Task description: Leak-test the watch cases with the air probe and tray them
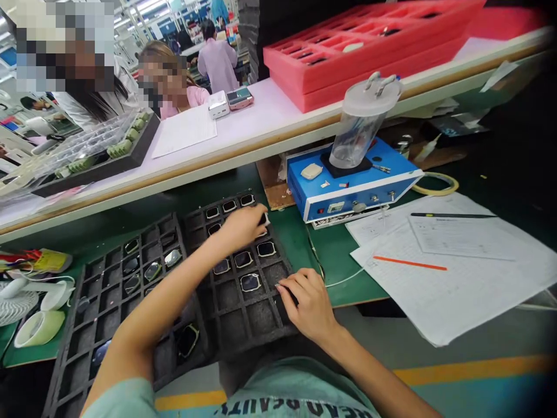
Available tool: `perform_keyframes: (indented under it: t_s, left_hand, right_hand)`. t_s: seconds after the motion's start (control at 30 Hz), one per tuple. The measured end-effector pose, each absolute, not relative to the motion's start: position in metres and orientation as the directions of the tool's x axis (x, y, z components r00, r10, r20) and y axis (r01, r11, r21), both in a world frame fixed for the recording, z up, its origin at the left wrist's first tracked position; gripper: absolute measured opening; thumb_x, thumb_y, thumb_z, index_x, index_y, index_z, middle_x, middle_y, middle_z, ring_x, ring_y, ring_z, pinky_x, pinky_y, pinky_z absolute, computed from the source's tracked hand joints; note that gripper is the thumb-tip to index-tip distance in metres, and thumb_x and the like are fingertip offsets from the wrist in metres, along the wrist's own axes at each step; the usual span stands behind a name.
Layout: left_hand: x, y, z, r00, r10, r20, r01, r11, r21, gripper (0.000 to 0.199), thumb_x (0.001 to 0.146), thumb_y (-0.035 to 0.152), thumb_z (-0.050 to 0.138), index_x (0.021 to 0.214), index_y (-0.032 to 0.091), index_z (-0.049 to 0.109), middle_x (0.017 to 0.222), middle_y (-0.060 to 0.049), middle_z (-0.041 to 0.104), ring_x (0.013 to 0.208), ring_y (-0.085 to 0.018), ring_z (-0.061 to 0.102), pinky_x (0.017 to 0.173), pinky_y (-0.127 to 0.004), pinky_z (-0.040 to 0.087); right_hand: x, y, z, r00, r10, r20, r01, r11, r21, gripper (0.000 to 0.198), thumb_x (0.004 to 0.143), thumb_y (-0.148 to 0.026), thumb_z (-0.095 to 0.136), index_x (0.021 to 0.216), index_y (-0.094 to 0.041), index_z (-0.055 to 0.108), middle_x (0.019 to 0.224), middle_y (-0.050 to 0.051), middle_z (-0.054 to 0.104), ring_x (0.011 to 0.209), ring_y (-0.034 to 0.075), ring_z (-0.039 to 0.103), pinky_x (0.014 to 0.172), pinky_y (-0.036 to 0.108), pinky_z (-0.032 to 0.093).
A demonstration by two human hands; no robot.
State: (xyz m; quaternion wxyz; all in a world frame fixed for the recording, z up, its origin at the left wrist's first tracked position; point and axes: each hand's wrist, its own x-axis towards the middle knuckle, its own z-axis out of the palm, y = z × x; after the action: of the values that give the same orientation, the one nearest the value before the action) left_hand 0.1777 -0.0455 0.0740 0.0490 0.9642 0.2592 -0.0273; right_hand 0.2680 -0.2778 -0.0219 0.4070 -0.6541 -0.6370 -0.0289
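In the head view, my left hand point(243, 225) reaches across to the far right of a black foam tray point(226, 322). Its fingers close on a watch case point(264, 219) with a dark face, partly hidden by them. My right hand point(310, 302) is at the tray's near right edge, thumb and curled fingers gripping the rim. Other square watch cases lie in the compartments around, among them one point(266, 249) just below my left hand and another point(250, 283) nearer me. A second black foam tray point(78, 360) lies on the left, under my left forearm, with more watch cases.
A blue box point(357, 180) carries a clear cylinder point(359, 125). Papers point(452, 278) with an orange stick point(409, 263) lie right. Red foam trays point(348, 75) stand on the shelf point(261, 125) above. A small fan point(20, 302) is at left. Other people sit beyond the shelf.
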Motion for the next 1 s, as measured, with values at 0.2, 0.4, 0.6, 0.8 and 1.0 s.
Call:
perform_keyframes:
  t_s: [0.2,0.4,0.6,0.8,1.0]
  left_hand:
    - [0.150,-0.157,0.041,0.933,0.351,-0.079,0.360,-0.911,0.202,0.027,0.095,0.028,0.074,0.116,0.017,0.062,0.109,-0.009,0.072,0.106,-0.025,0.069,0.090,-0.035,0.056]
    - [0.128,-0.188,0.020,0.921,0.388,-0.002,0.379,-0.899,0.220,0.042,0.102,0.043,0.062,0.131,0.012,0.058,0.131,-0.016,0.069,0.121,-0.028,0.063,0.088,-0.038,0.054]
    - [0.024,-0.232,0.051,0.822,0.568,0.032,0.554,-0.812,0.184,0.039,0.099,0.039,0.068,0.130,0.016,0.062,0.142,-0.016,0.065,0.129,-0.030,0.061,0.097,-0.041,0.053]
    - [-0.071,-0.293,0.023,0.446,0.882,0.149,0.813,-0.469,0.345,0.030,0.098,0.027,0.067,0.127,0.021,0.068,0.137,-0.014,0.070,0.126,-0.030,0.066,0.099,-0.046,0.059]
    - [-0.078,-0.293,0.003,0.418,0.870,0.263,0.779,-0.492,0.389,0.029,0.102,0.026,0.059,0.129,0.022,0.068,0.139,-0.013,0.070,0.128,-0.030,0.067,0.100,-0.047,0.060]
  right_hand:
    - [0.277,-0.300,-0.021,0.166,0.746,0.644,0.826,0.252,-0.505,0.011,0.099,-0.016,0.063,0.099,-0.022,0.072,0.086,0.004,0.074,0.087,0.022,0.063,0.091,0.043,0.051]
    - [0.281,-0.311,-0.033,0.059,0.746,0.664,0.880,0.275,-0.387,0.005,0.098,-0.018,0.067,0.100,-0.018,0.072,0.086,0.007,0.075,0.086,0.023,0.064,0.090,0.042,0.051]
    - [0.281,-0.309,-0.031,-0.006,0.795,0.606,0.911,0.254,-0.324,0.019,0.102,-0.029,0.063,0.094,-0.017,0.074,0.083,0.009,0.075,0.085,0.025,0.064,0.086,0.040,0.050]
    - [0.284,-0.300,-0.021,-0.027,0.829,0.558,0.934,0.220,-0.281,0.040,0.105,-0.050,0.054,0.096,-0.017,0.076,0.090,0.012,0.075,0.089,0.029,0.064,0.086,0.043,0.049]
    - [0.218,-0.269,0.009,-0.182,0.808,0.560,0.795,0.456,-0.400,0.019,0.103,-0.034,0.062,0.111,-0.020,0.072,0.103,0.010,0.076,0.096,0.026,0.068,0.088,0.041,0.054]
